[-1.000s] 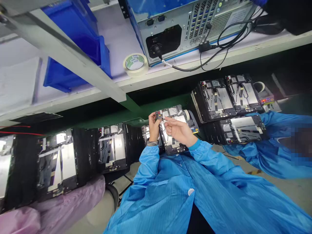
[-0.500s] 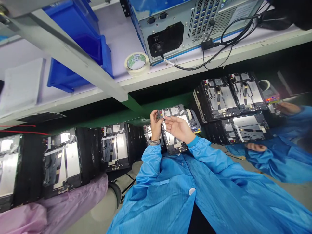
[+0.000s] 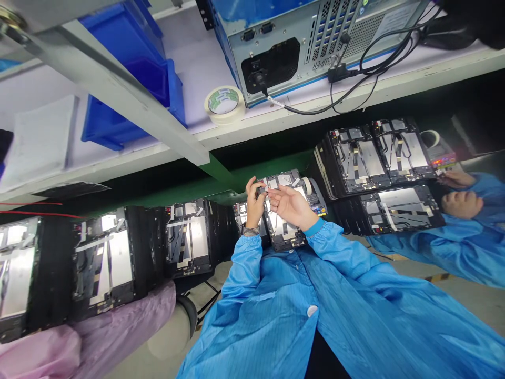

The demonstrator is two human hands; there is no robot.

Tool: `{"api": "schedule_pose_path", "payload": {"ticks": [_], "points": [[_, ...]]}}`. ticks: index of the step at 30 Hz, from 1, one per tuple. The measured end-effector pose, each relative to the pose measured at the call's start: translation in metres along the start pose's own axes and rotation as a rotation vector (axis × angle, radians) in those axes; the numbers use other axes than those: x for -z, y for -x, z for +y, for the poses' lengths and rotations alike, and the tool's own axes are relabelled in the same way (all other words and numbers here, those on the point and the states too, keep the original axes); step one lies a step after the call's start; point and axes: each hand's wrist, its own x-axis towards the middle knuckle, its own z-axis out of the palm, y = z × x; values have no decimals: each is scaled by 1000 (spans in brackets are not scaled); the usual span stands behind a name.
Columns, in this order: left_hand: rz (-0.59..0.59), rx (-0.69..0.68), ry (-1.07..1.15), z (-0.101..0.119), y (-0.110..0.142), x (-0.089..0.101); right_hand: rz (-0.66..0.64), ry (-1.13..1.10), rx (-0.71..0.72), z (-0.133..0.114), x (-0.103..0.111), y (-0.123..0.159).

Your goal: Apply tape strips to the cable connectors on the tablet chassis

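In front of my body lies an opened tablet-like device (image 3: 284, 239), its silver inner parts and dark frame exposed. My left hand (image 3: 254, 206) is over its upper left corner, thumb and forefinger bent into a pinch. My right hand (image 3: 291, 206) hovers over the middle of the device, palm partly turned up, its fingertips meeting the left fingertips. Something small and dark shows between the fingertips; it is too small to name. Just right of the device stands a tape dispenser (image 3: 315, 199) holding a pale roll.
Stacks of similar opened devices stand at left (image 3: 187, 239) and right (image 3: 361, 160). A shelf above carries a blue bin (image 3: 173, 97), a tape roll (image 3: 223, 104) and a computer case (image 3: 272, 63) with cables. A co-worker's hands (image 3: 461, 204) are at right; a pink sleeve (image 3: 130, 305) is at lower left.
My right hand has turned its palm further up and its fingers have loosened slightly; both hands stay over the device. The co-worker's hands at right have come into view and shifted.
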Motion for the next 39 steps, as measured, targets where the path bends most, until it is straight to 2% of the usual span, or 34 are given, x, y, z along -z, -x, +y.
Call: {"api": "schedule_pose_path", "payload": {"ticks": [6, 9, 11, 12, 14, 16, 17, 20, 23, 30, 33, 34, 36, 38, 39], "points": [[-19, -22, -18, 3, 0, 2, -13, -57, -27, 3, -3, 12], [-26, -9, -19, 3, 0, 3, -27, 68, -26, 12, 4, 25], [-31, -6, -22, 3, 0, 4, -7, 318, 57, 15, 11, 32], [-36, -6, -21, 2, -1, 4, 13, 494, 158, 13, 13, 34], [-43, -14, -11, 1, -1, 4, 37, 931, 448, 5, 16, 34], [-42, -27, 7, -1, -1, 4, 5, 1410, 707, -9, 14, 27], [-38, -32, 16, -1, -2, 4, -29, 1633, 775, -17, 12, 21], [-34, -16, 29, -2, -2, 4, -114, 2109, 794, -35, 7, 4], [-47, 17, 34, 0, -2, 5, -158, 2313, 786, -40, 9, -7], [-63, 15, 38, 9, -9, 12, -338, 2330, 831, -40, 11, -7], [-136, -5, 6, 14, -18, 18, -322, 2318, 844, -51, 7, 3], [-169, -8, -4, 15, -21, 21, -268, 2281, 878, -56, 8, 10], [-217, -5, -11, 17, -27, 24, -60, 2109, 993, -66, 16, 28], [-218, 2, 8, 19, -29, 25, 190, 1869, 1075, -71, 34, 50], [-196, 17, 36, 19, -26, 25, 285, 1764, 1073, -70, 46, 60]]}}
